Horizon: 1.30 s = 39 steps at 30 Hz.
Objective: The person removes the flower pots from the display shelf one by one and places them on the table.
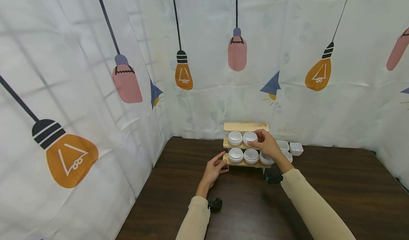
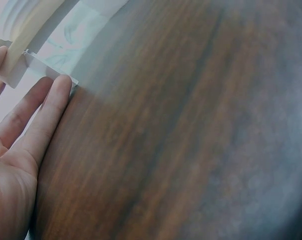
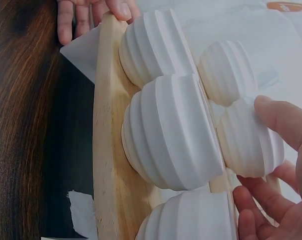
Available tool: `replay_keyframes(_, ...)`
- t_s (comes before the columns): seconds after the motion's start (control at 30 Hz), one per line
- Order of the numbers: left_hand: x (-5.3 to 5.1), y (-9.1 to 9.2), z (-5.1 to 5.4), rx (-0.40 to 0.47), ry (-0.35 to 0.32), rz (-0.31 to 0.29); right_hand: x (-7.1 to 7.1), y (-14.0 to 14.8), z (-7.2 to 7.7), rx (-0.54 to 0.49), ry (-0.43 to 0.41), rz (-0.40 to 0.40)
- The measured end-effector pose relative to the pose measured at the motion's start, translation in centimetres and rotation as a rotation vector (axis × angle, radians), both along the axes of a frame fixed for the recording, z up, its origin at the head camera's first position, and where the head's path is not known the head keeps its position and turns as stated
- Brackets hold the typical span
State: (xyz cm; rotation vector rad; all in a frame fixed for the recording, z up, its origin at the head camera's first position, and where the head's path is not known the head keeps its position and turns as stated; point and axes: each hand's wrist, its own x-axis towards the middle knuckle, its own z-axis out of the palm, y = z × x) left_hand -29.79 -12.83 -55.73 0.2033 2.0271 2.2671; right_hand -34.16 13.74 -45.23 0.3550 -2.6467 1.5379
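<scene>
A tiered wooden rack (image 1: 246, 127) stands near the back of the table. Three white ribbed bowls sit on its lowest tier, among them a middle bowl (image 3: 170, 132); two more are on the tier above. My right hand (image 1: 270, 147) pinches the right-hand upper bowl (image 3: 250, 137) between thumb and fingers (image 3: 290, 122). At the rack's left end my left hand (image 1: 213, 170) touches the lowest tier's end, fingers mostly extended; in the left wrist view, fingertips (image 2: 62, 82) lie against the rack's clear side support (image 2: 43, 67).
Right of the rack are small white square dishes (image 1: 296, 148) and a round white bowl (image 1: 287, 156), partly behind my right forearm. The dark wooden table (image 1: 249, 211) meets a patterned curtain (image 1: 204, 108) at the back and left. The top tier holds no bowls.
</scene>
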Motion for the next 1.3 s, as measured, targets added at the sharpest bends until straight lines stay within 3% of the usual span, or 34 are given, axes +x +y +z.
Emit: replay_keyframes(1.3,-0.07,-0.01,-0.05,-0.006,-0.014,-0.001,-0.2,0.81,-0.06,0.006,-0.01,0.021)
